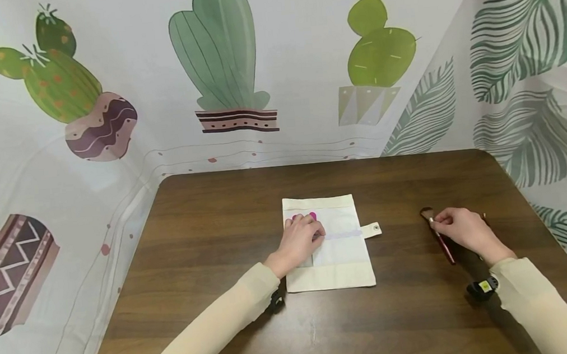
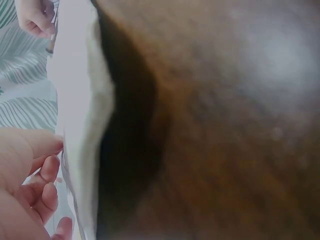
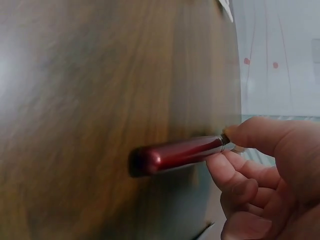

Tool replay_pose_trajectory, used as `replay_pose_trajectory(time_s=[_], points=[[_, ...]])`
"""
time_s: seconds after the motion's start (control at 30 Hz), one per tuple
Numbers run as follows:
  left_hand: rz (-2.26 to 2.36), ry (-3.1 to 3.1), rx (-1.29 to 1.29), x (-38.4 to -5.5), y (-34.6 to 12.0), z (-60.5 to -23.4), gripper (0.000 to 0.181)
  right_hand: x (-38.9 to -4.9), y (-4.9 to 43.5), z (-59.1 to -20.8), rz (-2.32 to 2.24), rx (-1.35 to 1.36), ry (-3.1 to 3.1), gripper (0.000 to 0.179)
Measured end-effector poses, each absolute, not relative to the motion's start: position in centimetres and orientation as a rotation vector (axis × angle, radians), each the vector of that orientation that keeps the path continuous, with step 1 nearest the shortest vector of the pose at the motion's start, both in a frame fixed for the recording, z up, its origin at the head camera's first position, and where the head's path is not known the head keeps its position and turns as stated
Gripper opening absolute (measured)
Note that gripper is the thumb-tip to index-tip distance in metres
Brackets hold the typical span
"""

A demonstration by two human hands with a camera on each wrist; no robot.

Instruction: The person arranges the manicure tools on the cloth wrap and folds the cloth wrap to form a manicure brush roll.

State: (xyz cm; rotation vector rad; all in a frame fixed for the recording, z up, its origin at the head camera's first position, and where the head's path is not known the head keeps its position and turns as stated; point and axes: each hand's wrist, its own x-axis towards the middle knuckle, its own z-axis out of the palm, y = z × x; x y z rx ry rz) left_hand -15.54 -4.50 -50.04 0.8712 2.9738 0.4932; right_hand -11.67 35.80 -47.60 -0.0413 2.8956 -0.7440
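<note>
A cream cloth pouch (image 1: 341,262) lies flat in the middle of the brown table (image 1: 217,228), with a snap tab (image 1: 372,230) at its right edge. My left hand (image 1: 301,237) rests on the pouch's upper left, half covering a pink item (image 1: 311,215). In the left wrist view its fingers (image 2: 42,175) lie loosely bent beside the pouch's edge (image 2: 92,125). My right hand (image 1: 457,229) pinches a makeup brush (image 1: 442,244) by the ferrule, its bristles (image 1: 426,213) pointing away. The brush's dark red handle (image 3: 175,154) hovers just over the wood, held between my thumb and fingers (image 3: 250,137).
Cactus-print and leaf-print curtains (image 1: 223,64) close off the table at the back and on both sides. A black wrist camera (image 1: 482,287) sits on my right wrist. Bare wood lies to the left of and in front of the pouch.
</note>
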Motion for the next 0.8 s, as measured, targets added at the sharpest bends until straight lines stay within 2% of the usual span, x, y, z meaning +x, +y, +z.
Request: replay_pose_trajectory(time_s=[0.8], points=[[0.458, 2.969, 0.945, -15.8, -4.3, -49.3, 0.009, -15.2, 28.8, -46.0, -1.068, -0.173, 2.83, 0.036]])
